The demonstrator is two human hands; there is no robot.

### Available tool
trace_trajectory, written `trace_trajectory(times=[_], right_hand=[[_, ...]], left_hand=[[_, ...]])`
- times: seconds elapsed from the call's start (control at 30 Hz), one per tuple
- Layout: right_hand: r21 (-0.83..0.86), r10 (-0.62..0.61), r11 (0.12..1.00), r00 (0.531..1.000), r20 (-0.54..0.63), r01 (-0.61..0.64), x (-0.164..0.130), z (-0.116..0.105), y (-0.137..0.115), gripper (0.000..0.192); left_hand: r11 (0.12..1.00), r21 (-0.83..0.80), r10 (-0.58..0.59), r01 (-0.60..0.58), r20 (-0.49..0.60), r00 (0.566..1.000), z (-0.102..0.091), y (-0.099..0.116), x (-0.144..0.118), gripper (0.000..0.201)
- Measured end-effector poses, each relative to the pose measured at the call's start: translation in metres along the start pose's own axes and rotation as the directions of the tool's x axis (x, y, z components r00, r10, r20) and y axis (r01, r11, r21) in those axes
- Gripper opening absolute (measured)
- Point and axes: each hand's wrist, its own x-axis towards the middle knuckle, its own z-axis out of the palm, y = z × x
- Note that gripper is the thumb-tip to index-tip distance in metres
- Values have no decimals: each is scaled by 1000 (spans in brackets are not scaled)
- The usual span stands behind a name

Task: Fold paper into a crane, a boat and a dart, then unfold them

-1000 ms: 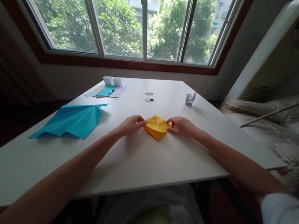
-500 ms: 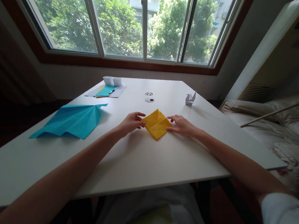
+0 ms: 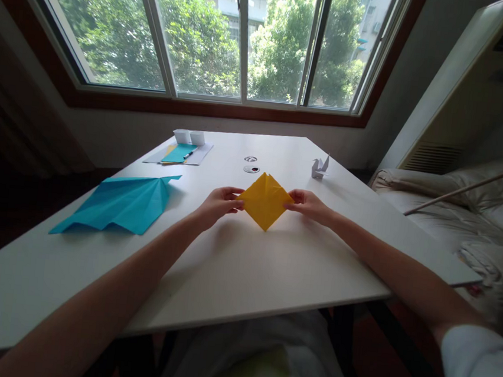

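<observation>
white tbl (image 3: pixel 243 271), blue paper (image 3: pixel 121 202), crane (image 3: pixel 319 167)

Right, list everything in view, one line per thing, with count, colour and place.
yellow folded paper: 1, yellow, table centre, pinched at both side corners
blue folded paper: 1, blue, table left
paper crane: 1, white, far right of table
small boxes: 2, white, far left of table
sheets with pen: a few, white, teal and yellow, before the boxes
table: 1, white
window: 1, behind table
left hand: 1, left corner
right hand: 1, right corner
</observation>
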Motion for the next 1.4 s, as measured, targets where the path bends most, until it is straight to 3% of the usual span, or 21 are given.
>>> trace_trajectory(times=[0.13, 0.23, 0.33, 0.4, 0.53, 0.63, 0.8, 0.93, 1.2, 1.4], right_hand=[[-209, -205, 962, 968, -145, 173, 1, -2, -3, 31], [-414, -350, 877, 913, -210, 241, -3, -3, -8, 25], [-579, -465, 765, 863, -195, 281, -8, -4, -13, 15], [-651, -503, 696, 853, -139, 304, -9, -6, -14, 11], [-712, -521, 592, 853, 20, 378, -8, -10, -11, 11], [-727, -524, 525, 841, 133, 442, -7, -11, -8, 11], [-728, -466, 463, 838, 284, 505, -5, -12, -5, 16], [-711, -388, 470, 846, 366, 523, -6, -13, -5, 24], [-684, -258, 549, 876, 407, 480, -7, -12, 0, 40], [-656, -273, 583, 877, 396, 478, -10, -11, -4, 27]], left_hand=[[991, 66, 124, -120, -67, 990, 0, 2, 1, 39], [935, 201, 315, -291, -97, 944, 0, 4, 3, 30], [836, 377, 450, -398, -58, 891, 0, 7, 1, 24], [722, 539, 508, -434, 14, 861, -1, 8, -2, 21], [349, 765, 542, -542, 307, 782, -6, 7, -6, 20], [219, 780, 492, -586, 430, 757, -9, 4, -6, 23], [197, 771, 380, -606, 510, 772, -13, 2, -3, 24], [229, 755, 284, -614, 552, 784, -17, 0, -1, 28], [224, 785, 231, -578, 533, 814, -18, 0, -2, 40], [287, 764, 241, -577, 526, 816, -18, 1, -2, 25]])
